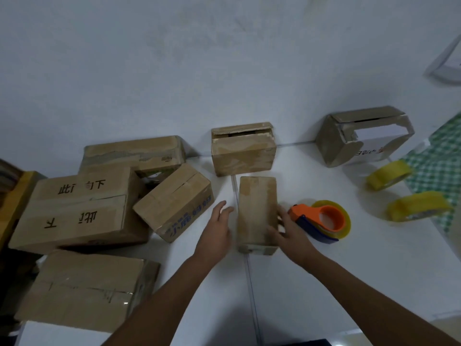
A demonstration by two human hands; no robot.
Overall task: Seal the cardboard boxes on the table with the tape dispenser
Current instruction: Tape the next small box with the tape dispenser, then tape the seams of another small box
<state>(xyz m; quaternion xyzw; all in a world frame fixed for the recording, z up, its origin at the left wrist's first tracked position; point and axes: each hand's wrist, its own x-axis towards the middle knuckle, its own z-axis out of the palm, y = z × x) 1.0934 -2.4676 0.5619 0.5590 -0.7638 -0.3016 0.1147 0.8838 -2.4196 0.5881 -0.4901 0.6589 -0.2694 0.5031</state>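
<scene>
A small narrow cardboard box point(257, 211) lies on the white table point(324, 270) in the middle. My right hand point(290, 232) rests against its right side, fingers spread on the box's near right corner. My left hand point(218, 227) hovers open just left of the box, a small gap between them. The tape dispenser point(321, 222), orange and dark blue with a yellowish roll, lies on the table right of my right hand, untouched.
Several cardboard boxes are piled at the left point(82, 208), one printed in blue point(174, 202). Two boxes with loose flaps stand at the back point(243, 149) point(361, 136). Two yellow tape rolls point(389, 174) point(419, 206) lie at the right beside a green checked cloth point(439, 158).
</scene>
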